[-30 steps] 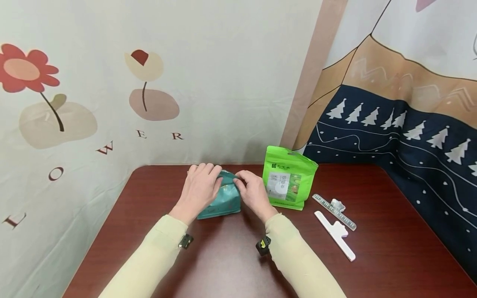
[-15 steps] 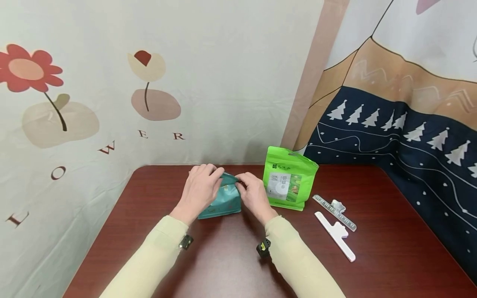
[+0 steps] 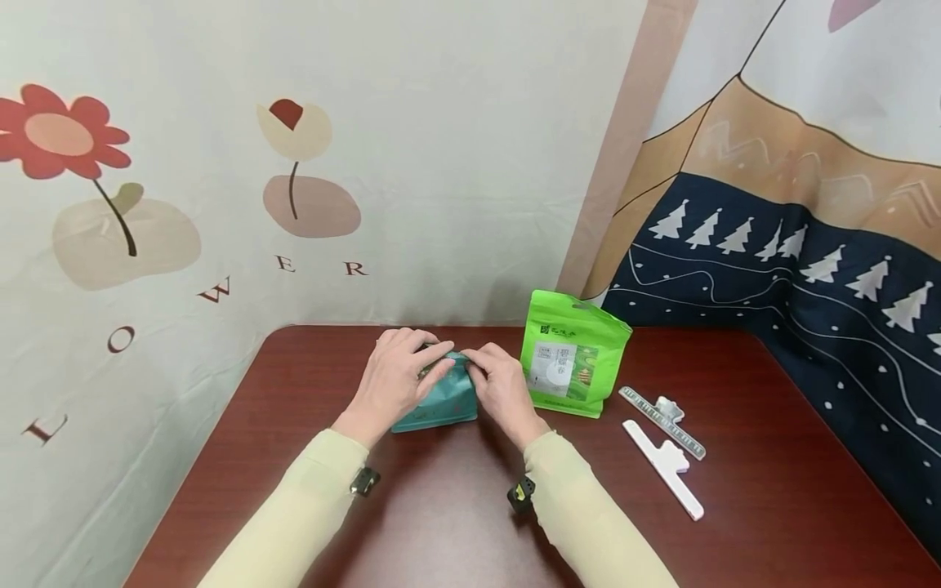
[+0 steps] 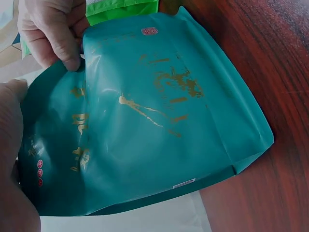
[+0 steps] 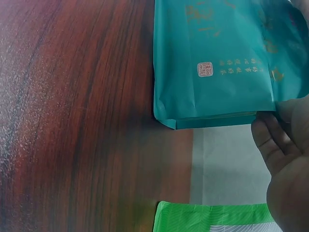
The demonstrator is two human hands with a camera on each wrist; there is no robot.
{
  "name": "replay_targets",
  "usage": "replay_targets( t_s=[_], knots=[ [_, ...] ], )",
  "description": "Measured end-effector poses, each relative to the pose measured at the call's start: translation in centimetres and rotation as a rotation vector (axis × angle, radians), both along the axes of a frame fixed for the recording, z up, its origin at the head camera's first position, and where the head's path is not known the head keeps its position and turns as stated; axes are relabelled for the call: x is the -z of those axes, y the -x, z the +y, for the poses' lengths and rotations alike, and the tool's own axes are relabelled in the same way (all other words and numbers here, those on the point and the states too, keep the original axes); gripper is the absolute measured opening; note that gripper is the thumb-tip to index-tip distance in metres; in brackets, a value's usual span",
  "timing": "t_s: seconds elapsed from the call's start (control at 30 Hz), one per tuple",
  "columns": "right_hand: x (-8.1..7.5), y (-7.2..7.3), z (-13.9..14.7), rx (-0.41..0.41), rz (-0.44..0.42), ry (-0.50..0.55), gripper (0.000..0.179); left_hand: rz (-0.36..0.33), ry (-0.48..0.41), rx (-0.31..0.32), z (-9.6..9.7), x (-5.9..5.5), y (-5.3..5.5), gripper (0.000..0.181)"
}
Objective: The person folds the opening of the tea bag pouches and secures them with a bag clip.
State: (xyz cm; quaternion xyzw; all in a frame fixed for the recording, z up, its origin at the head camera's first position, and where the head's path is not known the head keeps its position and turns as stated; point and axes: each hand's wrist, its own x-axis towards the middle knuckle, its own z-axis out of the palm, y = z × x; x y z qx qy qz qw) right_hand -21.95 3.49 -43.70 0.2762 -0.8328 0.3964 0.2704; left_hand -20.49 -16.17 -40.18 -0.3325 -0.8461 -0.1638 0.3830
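Observation:
A teal pouch (image 3: 450, 406) with gold print stands on the table between both hands, its upper part bent over in the left wrist view. My left hand (image 3: 393, 380) holds the pouch's top at the left, thumb towards me; its other fingertips are hidden behind the pouch in the head view. At the pouch's right upper edge, my right hand (image 3: 503, 392) pinches the film between thumb and fingers, as the right wrist view shows at the fold. The pouch's printed front (image 4: 145, 104) fills most of the left wrist view.
Just right of the right hand stands a bright green pouch (image 3: 573, 355). Farther right lie a clear sealing clip (image 3: 662, 422) and a white sealing clip (image 3: 665, 467) on the dark red table (image 3: 441, 523). A printed cloth (image 3: 441, 163) hangs behind the table's back edge.
The left thumb has shifted right across the pouch's top and parted from the fingers. The pouch's top sits slightly lower. My right hand keeps its pinch, nearly in place.

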Motion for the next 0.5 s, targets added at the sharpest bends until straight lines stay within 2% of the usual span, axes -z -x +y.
replay_targets(
  t_s=[0.2, 0.5],
  knots=[
    [0.11, -0.21, 0.14, -0.018, -0.006, -0.011, 0.016, -0.013, -0.033, 0.004, 0.09, -0.06, -0.12, 0.023],
    [0.08, -0.51, 0.35, -0.042, -0.057, -0.041, 0.02, -0.026, -0.023, -0.01, 0.0, -0.03, -0.13, 0.021]
  ],
)
